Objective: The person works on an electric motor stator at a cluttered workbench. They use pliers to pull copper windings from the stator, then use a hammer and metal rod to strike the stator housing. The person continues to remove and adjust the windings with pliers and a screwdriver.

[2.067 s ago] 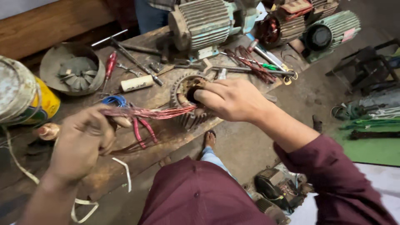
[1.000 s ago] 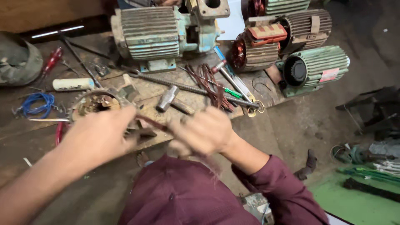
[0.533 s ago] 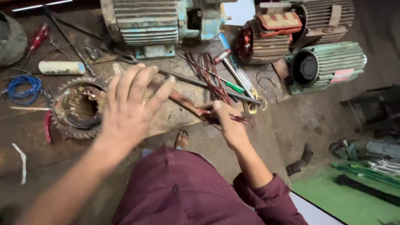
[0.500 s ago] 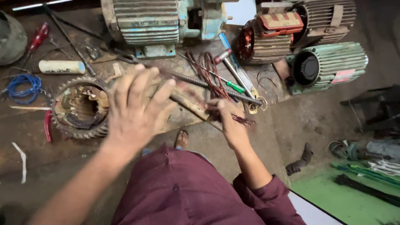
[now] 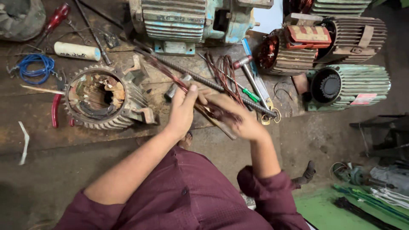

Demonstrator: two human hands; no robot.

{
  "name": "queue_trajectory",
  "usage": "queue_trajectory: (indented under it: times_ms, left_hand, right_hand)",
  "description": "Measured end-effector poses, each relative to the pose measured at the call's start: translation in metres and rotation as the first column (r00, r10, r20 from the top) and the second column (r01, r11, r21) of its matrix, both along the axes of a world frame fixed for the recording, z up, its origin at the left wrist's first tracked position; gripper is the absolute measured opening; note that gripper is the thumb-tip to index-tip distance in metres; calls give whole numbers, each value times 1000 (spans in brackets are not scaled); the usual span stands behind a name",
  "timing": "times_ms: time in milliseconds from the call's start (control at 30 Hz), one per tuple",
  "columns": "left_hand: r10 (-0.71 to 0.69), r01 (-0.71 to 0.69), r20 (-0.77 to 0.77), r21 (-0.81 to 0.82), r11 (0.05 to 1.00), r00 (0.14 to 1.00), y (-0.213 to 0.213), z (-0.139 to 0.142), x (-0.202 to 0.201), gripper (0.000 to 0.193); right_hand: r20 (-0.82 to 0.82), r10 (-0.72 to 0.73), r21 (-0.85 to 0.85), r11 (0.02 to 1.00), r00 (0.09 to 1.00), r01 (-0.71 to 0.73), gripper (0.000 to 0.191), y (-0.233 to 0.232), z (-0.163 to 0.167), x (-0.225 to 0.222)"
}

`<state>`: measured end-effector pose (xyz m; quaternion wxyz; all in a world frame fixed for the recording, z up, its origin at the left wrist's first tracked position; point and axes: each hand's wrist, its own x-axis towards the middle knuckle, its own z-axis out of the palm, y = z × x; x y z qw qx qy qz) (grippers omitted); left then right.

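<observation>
Copper winding wire (image 5: 215,111), just right of the toothed stator housing (image 5: 104,99), is what I grip in both hands, left hand (image 5: 184,110) and blurred right hand (image 5: 243,120) closed on it, mid-straightening I judge; steady, even pulling seems needed.

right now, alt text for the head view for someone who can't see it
Both hands, left and right, hold a bundle of copper wire over a worn workbench. An open stator sits to their left; motors, a screwdriver and loose wire lie behind.
</observation>
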<state>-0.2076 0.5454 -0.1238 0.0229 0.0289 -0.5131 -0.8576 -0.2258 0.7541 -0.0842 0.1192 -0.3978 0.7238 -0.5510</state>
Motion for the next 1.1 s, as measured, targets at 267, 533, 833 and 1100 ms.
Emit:
queue_trajectory:
  times_ms: [267,533,833,1100]
  left_hand:
    - [-4,23,177,-106,994,984,-41,0,-6,24]
    - [-261,131,269,418,899,927,-44,32,14,60]
    - [-222,208,153,98,973,963,-25,2,12,56]
    - [-277,270,-49,-105,957,960,28,-22,8,50]
  right_hand:
    - [-518,-558,594,311,648,742,75,-4,-113,-62]
    - [-508,-461,653,344,728,674,65,-6,-131,-68]
    - [-176,-705,239,646,687,725,45,23,-61,-21]
    - [-351,-654,161,662,670,732,50,-65,27,50]
